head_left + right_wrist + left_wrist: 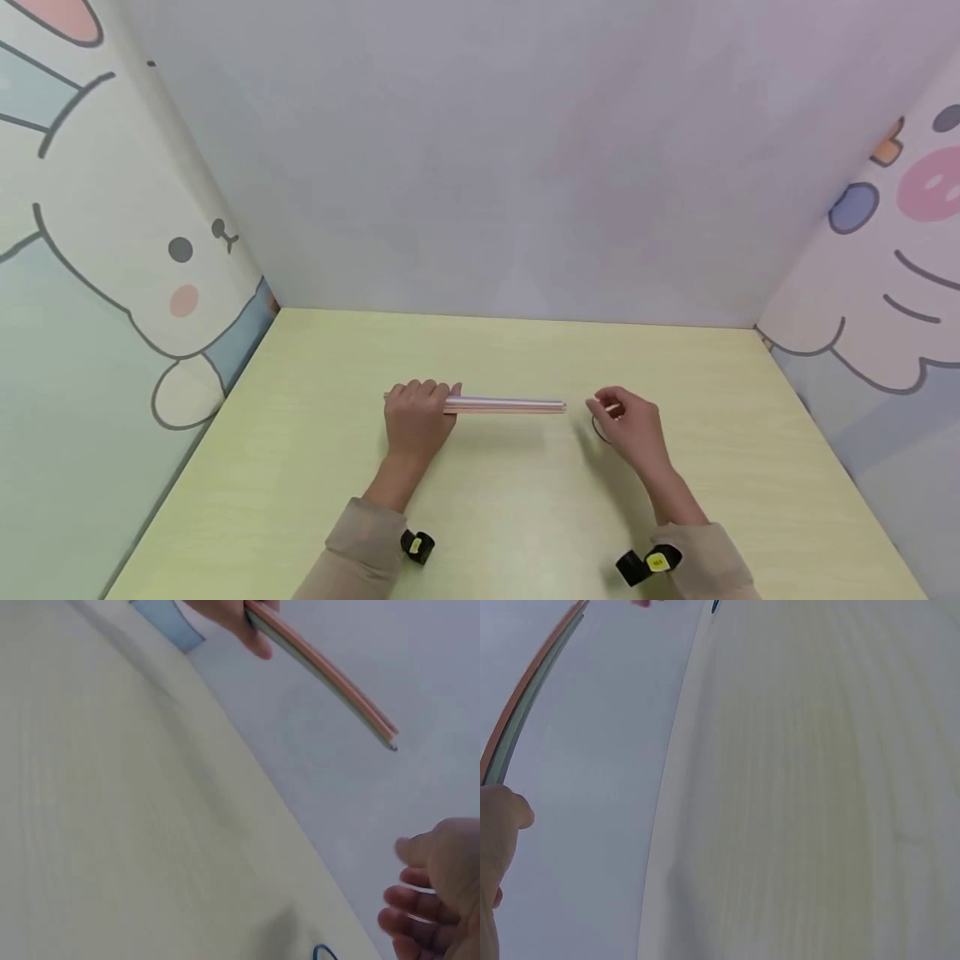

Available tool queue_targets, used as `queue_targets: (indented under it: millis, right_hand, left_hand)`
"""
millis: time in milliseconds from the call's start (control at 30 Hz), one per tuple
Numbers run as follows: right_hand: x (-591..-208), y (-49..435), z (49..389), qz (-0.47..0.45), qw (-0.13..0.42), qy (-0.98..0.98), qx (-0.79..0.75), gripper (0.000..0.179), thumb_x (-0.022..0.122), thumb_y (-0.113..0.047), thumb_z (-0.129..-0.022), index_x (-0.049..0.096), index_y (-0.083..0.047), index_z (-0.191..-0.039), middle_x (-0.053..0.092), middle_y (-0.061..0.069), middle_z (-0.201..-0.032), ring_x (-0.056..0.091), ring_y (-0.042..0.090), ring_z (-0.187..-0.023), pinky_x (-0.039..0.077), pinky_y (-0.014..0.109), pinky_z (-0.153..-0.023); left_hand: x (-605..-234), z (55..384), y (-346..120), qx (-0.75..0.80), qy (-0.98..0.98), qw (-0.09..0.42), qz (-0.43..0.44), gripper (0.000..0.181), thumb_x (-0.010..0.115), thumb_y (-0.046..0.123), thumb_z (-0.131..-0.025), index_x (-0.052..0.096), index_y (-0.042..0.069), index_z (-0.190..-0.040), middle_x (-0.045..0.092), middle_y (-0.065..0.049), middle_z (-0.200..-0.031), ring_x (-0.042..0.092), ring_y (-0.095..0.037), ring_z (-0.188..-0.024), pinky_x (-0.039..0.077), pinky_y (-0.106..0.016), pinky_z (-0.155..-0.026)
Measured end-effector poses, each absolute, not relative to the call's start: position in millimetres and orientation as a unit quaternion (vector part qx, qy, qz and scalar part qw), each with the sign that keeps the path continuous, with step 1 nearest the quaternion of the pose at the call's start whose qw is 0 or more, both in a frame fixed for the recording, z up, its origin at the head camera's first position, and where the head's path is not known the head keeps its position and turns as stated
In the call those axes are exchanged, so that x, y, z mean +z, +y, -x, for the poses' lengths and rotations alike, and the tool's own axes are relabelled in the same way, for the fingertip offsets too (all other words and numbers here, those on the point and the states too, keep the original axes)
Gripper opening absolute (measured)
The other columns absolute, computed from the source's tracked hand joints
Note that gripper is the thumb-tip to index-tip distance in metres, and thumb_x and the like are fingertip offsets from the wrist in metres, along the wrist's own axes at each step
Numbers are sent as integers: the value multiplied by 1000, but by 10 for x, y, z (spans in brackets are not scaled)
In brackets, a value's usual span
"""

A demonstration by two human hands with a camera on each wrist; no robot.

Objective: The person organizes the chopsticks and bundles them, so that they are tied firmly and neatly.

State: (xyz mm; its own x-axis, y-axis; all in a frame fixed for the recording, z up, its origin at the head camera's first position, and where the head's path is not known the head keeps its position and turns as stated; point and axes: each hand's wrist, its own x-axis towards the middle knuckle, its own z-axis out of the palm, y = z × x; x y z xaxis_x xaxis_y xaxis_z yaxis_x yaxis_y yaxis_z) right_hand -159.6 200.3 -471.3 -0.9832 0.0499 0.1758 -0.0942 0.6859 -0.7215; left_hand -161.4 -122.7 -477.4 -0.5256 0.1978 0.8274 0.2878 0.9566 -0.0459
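Note:
My left hand (416, 417) grips a bundle of pastel chopsticks (510, 405), held level above the table. Pink, green and pale sticks show in it, and their free ends point toward my right hand (630, 425). That hand hovers just past these ends, apart from them, with curled fingers and the thumb close to the index finger. A thin dark-blue elastic loop (597, 430) shows at its fingers; part of the loop is hidden behind the hand. In the right wrist view, the blue loop (324, 949) peeks in at the bottom edge, beside the curled fingers (416, 900).
The pale yellow wooden table (510, 517) carries shadows of both hands. A plain grey-white wall (480, 167) rises at its far edge. Side panels with cartoon animals stand at the left (97, 375) and right (847, 333). Each sleeve bears a small black wrist camera (417, 546).

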Motion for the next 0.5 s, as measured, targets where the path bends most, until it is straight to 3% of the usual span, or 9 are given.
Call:
queue_targets:
  millis: [200,367,500]
  right_hand:
    - [-4897,2140,1537,-17,-4,-960,278,29,81,-27,-86,68,-4,-98,66,3,-83,59,19,-73,46,35,-65]
    - [-4945,2153,1507,-18,-8,-967,253,19,77,-19,-89,64,-10,-80,55,1,-72,49,19,-66,39,34,-59]
    - [-4940,2145,1500,-22,-15,-973,231,24,73,-16,-92,59,-12,-73,51,1,-69,46,18,-62,37,34,-55]
  left_hand:
    - [-4776,1633,-1240,-55,-861,488,134,24,85,22,-74,68,9,-63,64,-3,-58,57,-23,-48,47,-39,-53]
    - [-4769,1632,-1233,-61,-859,490,135,23,85,20,-75,68,9,-64,65,-3,-60,58,-22,-50,48,-40,-54]
    - [-4765,1623,-1228,-61,-860,488,135,22,84,20,-77,69,9,-65,65,-3,-60,58,-22,-50,48,-39,-55]
